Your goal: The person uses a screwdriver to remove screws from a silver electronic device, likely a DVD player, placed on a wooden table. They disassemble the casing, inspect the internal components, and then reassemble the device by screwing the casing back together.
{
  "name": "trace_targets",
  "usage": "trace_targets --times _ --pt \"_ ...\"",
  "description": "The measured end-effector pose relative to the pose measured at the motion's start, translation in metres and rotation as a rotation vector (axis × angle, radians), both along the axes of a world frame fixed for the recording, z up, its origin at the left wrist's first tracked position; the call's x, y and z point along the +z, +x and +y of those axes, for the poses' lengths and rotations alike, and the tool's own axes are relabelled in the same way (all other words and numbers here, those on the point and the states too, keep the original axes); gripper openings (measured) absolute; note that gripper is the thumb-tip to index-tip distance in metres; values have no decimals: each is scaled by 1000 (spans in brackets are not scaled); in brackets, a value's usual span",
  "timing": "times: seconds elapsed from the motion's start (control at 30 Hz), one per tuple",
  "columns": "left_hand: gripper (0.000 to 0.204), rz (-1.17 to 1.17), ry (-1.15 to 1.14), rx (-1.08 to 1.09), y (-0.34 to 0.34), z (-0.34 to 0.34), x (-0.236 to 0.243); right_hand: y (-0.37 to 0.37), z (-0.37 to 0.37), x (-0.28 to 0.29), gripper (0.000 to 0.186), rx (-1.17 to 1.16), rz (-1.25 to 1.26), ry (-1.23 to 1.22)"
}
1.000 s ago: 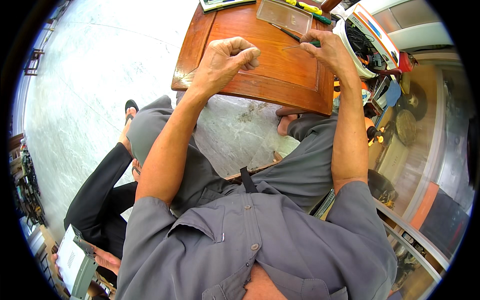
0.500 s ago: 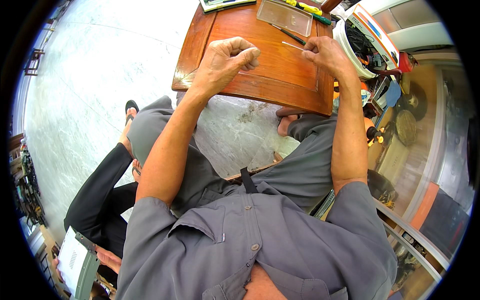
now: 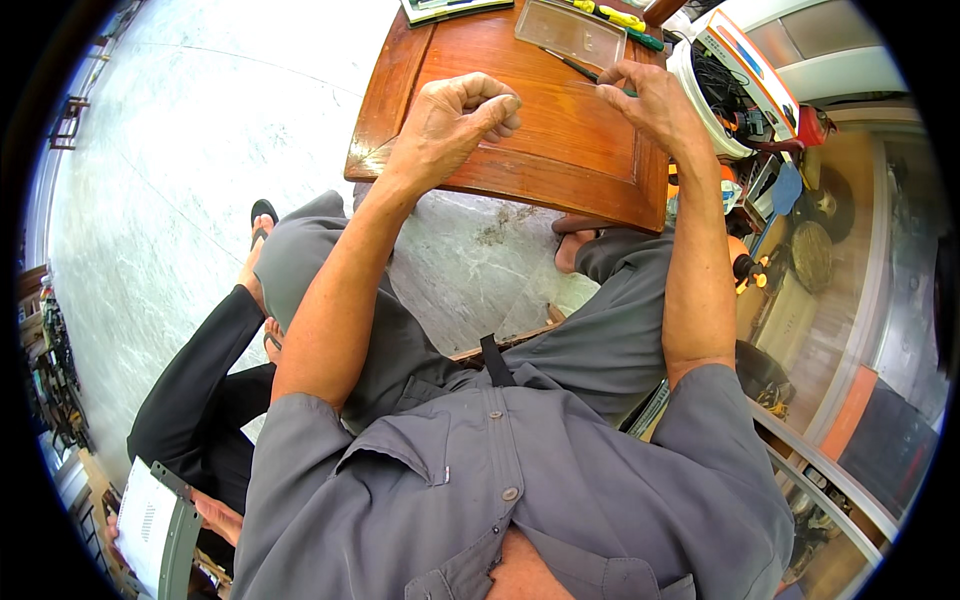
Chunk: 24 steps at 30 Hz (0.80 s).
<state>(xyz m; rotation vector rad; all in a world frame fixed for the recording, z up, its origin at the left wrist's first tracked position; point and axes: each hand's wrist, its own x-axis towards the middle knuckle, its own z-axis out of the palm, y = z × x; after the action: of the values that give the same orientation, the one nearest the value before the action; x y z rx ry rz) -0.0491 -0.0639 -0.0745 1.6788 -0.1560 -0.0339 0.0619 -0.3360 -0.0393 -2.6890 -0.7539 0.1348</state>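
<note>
My left hand point(image 3: 455, 125) is raised over the left-middle of the wooden table point(image 3: 500, 158), fingertips pinched together; whatever they hold is too small to make out. My right hand point(image 3: 650, 105) is at the table's right, fingers curled beside a dark green-handled slim tool point(image 3: 566, 62); a very faint thin item shows at its fingertips, hard to tell. Beyond it sit a clear plastic tray point(image 3: 570, 30), yellow-handled tools point(image 3: 622, 16) and a green handle point(image 3: 642, 37). A flat item point(image 3: 450, 10) lies on the far left edge.
A white bucket of black cables point(image 3: 712, 95), an orange-and-white box point(image 3: 745, 65) and clutter stand right of the table, by a glass-panelled cabinet point(image 3: 830, 410). At lower left, another person in black trousers point(image 3: 205, 380) holds a metal case point(image 3: 150, 525). A small stool point(image 3: 70, 120) stands far left.
My right hand dipped slightly half a second ago and is raised again now; the thin pale item at its fingertips has become harder to see. My left hand stays in place.
</note>
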Motion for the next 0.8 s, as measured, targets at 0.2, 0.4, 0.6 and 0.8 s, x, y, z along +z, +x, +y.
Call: trace_targets --times 0.2,0.4,0.6,0.8 --pt "25 -1 14 7 0 0 0 0 1 -2 24 65 -80 40" --pt "26 -18 8 27 0 -1 -1 -3 4 3 23 44 -37 20" --pt "26 3 14 15 1 0 0 -1 3 0 23 38 -44 8" --pt "24 -1 1 15 1 -1 -1 0 1 -3 23 53 -39 -3"
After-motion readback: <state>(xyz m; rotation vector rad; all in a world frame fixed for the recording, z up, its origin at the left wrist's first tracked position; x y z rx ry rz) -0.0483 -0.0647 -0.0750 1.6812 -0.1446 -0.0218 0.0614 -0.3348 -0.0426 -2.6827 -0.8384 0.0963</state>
